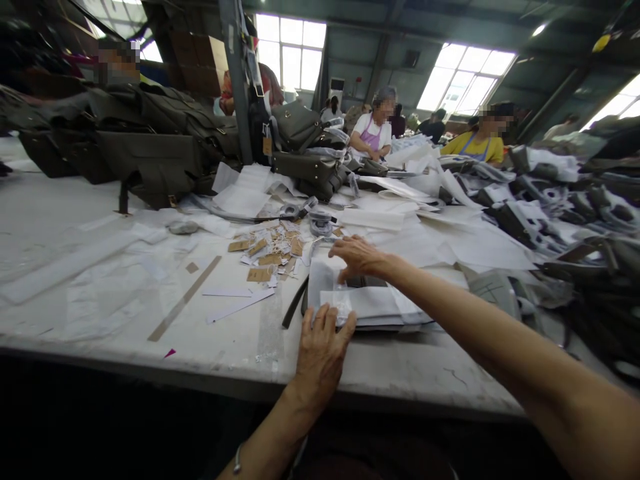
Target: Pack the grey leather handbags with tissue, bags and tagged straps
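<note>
A flat dark bag wrapped in white sheets [370, 305] lies near the table's front edge, its dark strap [295, 304] sticking out at the left. My left hand [324, 340] rests with spread fingers on the bundle's near left corner. Over the bundle's far left part is my right hand [357, 259], fingers apart and curved down; whether its fingertips touch the sheet is hard to tell. A small plastic-wrapped coil [321, 224] sits just beyond it. Brown tags with strings [270, 250] are piled to the left of the hands.
Dark bags [150, 143] are heaped at the back left beside a metal post [236, 87]. White sheets [440, 240] and wrapped parts [540, 193] cover the right side. Paper strips [240, 307] lie on the table [215, 350]. Two people work across it.
</note>
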Tool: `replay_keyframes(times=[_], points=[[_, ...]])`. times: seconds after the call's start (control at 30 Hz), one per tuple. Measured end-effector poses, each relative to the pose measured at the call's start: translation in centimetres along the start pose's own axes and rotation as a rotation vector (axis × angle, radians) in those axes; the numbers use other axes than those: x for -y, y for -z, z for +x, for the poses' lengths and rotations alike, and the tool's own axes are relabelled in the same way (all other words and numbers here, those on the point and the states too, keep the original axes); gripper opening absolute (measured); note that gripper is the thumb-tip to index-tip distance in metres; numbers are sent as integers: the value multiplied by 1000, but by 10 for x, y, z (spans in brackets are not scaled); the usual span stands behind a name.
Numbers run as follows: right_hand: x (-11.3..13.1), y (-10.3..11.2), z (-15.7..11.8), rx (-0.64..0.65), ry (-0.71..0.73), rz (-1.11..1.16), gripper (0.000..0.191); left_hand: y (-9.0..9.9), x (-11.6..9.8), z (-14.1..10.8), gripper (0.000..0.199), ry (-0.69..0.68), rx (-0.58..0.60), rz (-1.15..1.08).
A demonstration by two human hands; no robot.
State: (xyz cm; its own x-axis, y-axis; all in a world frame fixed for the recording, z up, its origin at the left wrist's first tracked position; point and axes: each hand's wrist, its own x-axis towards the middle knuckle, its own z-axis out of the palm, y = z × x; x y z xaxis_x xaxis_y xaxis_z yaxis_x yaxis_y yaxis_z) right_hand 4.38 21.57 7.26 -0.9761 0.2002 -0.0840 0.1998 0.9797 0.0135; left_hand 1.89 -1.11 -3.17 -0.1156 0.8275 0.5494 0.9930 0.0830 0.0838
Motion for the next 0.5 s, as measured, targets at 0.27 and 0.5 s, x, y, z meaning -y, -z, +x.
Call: replay_keyframes(times=[0.27, 0.5], points=[[11, -39, -40, -174, -298, 290, 81, 0, 5, 6, 45, -36, -7, 59], [-16, -8, -107, -294, -671, 163, 51, -16, 37, 17, 40, -155, 105, -14]])
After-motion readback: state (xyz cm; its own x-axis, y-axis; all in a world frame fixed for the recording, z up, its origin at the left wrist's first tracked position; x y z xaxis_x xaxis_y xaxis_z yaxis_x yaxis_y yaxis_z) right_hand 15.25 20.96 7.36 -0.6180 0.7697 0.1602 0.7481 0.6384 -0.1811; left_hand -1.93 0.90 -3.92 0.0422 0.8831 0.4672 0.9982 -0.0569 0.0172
